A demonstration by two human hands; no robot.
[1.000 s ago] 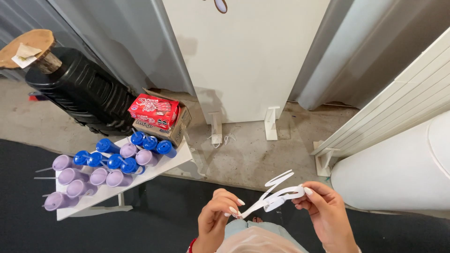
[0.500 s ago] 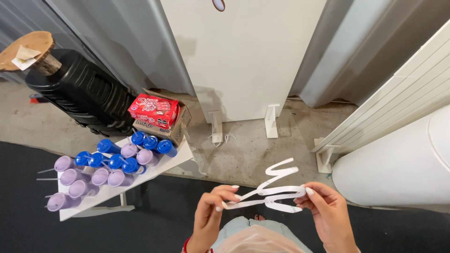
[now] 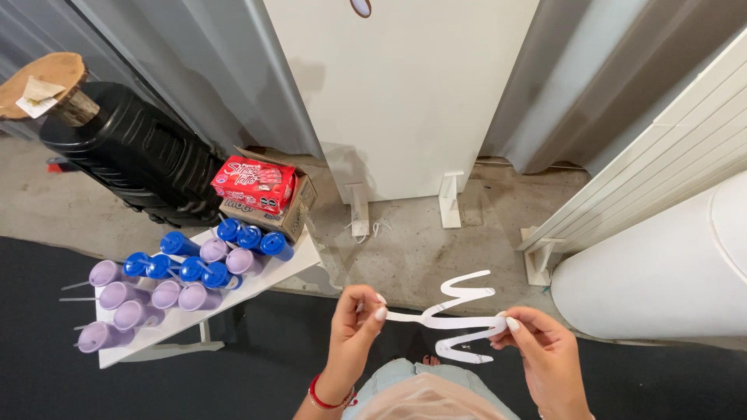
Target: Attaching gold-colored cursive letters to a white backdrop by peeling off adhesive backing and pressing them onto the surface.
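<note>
Both my hands hold a flat white cut-out shape (image 3: 455, 317) with wavy, curled arms, low in the middle of the view. My left hand (image 3: 354, 327) pinches its thin straight left end between thumb and fingers. My right hand (image 3: 541, 354) grips the right side, where the curls branch out. The shape lies roughly level between them, above my knees and the dark floor mat (image 3: 257, 365).
A small white table (image 3: 305, 258) at left carries several blue and lilac lidded cups (image 3: 183, 274). Behind it stand a cardboard box with a red pack (image 3: 254, 183), a black ribbed barrel (image 3: 132, 159), a white panel on feet (image 3: 405, 93) and a white cylinder (image 3: 661, 272) at right.
The white shape has been turned from a tilted, edge-on pose to lie flat and spread out. My hands have moved slightly further apart along it.
</note>
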